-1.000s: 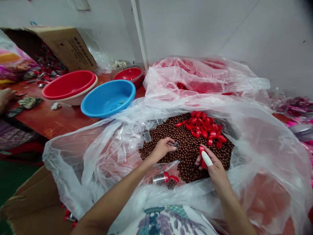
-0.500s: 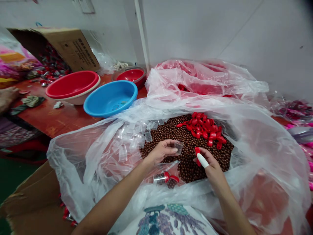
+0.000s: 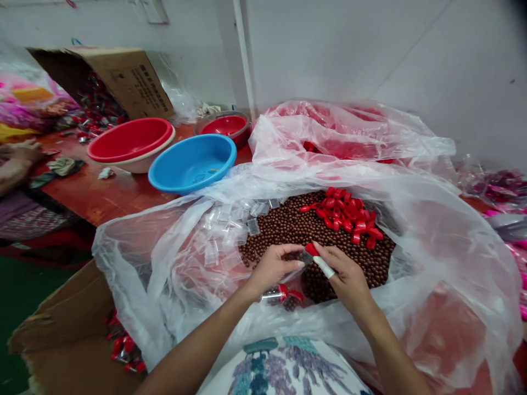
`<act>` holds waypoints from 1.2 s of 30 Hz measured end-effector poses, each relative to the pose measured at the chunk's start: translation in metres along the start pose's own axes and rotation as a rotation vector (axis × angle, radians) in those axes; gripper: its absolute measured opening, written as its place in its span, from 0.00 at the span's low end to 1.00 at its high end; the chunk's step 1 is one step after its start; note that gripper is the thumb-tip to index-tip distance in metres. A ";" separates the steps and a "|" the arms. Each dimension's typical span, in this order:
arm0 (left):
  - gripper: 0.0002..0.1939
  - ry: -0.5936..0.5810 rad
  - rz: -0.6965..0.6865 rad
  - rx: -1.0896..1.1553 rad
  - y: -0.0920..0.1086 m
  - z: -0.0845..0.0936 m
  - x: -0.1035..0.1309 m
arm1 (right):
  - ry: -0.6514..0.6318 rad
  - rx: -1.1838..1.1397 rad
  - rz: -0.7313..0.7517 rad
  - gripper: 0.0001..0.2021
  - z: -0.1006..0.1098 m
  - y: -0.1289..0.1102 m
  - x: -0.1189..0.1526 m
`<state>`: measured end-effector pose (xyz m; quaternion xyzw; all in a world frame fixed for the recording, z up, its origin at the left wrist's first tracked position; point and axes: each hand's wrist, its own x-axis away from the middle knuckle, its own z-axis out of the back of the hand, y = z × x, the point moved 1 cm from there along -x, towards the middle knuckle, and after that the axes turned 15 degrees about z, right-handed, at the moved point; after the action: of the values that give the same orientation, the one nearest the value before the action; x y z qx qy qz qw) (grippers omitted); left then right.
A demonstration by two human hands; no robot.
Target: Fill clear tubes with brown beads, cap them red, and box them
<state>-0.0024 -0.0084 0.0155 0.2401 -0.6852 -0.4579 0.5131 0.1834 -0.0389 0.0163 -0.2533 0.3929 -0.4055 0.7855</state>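
Over a bed of small brown balls in a plastic-lined container, my left hand pinches a small clear plastic cup, which looks dark inside. My right hand is closed on a red plastic cap, held against the cup's right end; whether it is seated I cannot tell. A white cover wraps one right finger. Loose clear cups lie to the left on the balls and plastic, and a heap of red caps sits at the far right. Two capped, ball-filled cups rest below my hands.
A blue basin and a red basin stand on the red table. Behind them a cardboard box spills capped cups. Another open carton is at lower left. A co-worker's hand shows at the left edge.
My right hand has moved left and brought the red cap against the cup in my left hand. The cup, clear before, now looks dark. The view has shifted slightly.
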 end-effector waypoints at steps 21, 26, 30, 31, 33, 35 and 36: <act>0.23 0.054 0.150 0.302 -0.023 -0.024 0.014 | -0.069 0.263 0.207 0.31 -0.050 -0.009 0.016; 0.25 0.024 0.158 0.353 -0.024 -0.020 0.015 | -0.035 -0.136 -0.241 0.27 -0.040 -0.002 0.022; 0.29 -0.013 0.234 0.334 -0.022 -0.017 0.017 | 0.148 -0.370 -0.430 0.14 -0.034 0.004 0.025; 0.30 -0.018 0.253 0.324 -0.022 -0.018 0.018 | 0.211 -0.380 -0.420 0.16 -0.034 0.004 0.024; 0.30 -0.004 0.262 0.302 -0.024 -0.020 0.018 | 0.277 -0.337 -0.336 0.20 -0.034 -0.001 0.021; 0.31 0.034 0.235 0.287 -0.026 -0.022 0.017 | 0.194 -0.216 -0.164 0.22 -0.036 -0.008 0.018; 0.32 0.059 0.213 0.288 -0.027 -0.022 0.017 | 0.119 -0.133 -0.065 0.23 -0.038 -0.011 0.017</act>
<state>0.0082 -0.0427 0.0010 0.2501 -0.7500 -0.2909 0.5389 0.1537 -0.0619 -0.0042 -0.2928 0.4564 -0.4182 0.7287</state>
